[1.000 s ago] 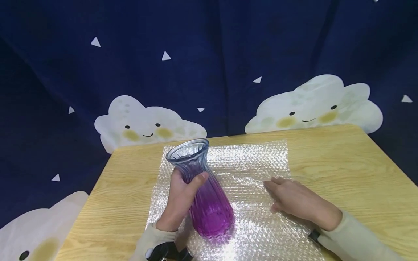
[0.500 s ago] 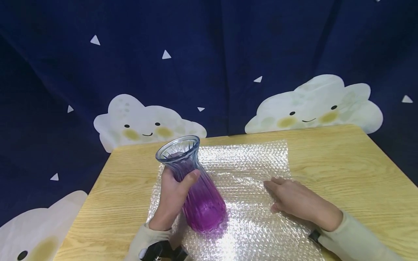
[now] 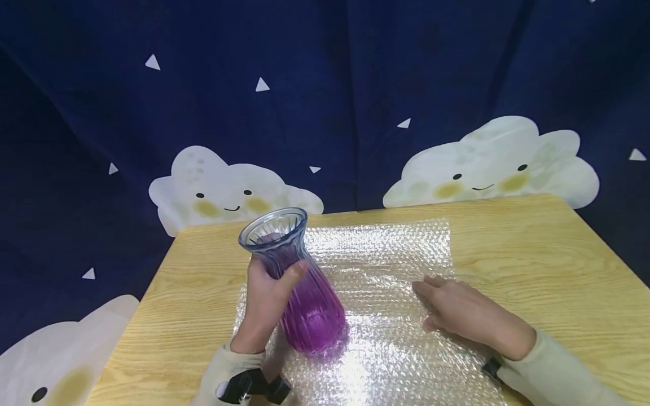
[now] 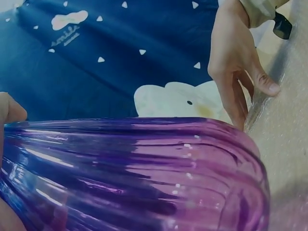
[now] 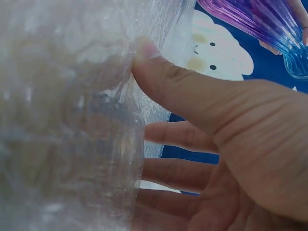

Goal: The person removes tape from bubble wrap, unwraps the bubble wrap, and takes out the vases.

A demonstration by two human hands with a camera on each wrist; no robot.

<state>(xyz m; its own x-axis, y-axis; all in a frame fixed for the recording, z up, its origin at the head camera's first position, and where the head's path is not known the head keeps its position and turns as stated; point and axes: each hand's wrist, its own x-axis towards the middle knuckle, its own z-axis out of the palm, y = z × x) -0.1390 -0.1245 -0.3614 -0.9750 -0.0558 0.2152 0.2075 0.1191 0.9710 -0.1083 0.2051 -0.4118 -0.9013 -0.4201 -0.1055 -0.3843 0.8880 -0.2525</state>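
Note:
A ribbed glass vase (image 3: pixel 312 313), clear blue at the mouth and purple toward the base, leans with its mouth up and to the left. My left hand (image 3: pixel 266 299) grips it round the neck, thumb on the near side; the other fingers are mostly hidden behind the glass. Under the vase lies a sheet of bubble wrap (image 3: pixel 386 316). Whether the base touches the wrap I cannot tell. My right hand (image 3: pixel 467 310) rests on the wrap's right part, and in the right wrist view its thumb (image 5: pixel 163 82) and fairly straight fingers press against the film.
The wooden table (image 3: pixel 533 254) extends past the wrap on both sides. Behind it hangs a dark blue curtain (image 3: pixel 304 113) with white clouds and small triangles.
My left hand has carried the vase a little to the left and away from me over the wrap. The right hand has stayed in place.

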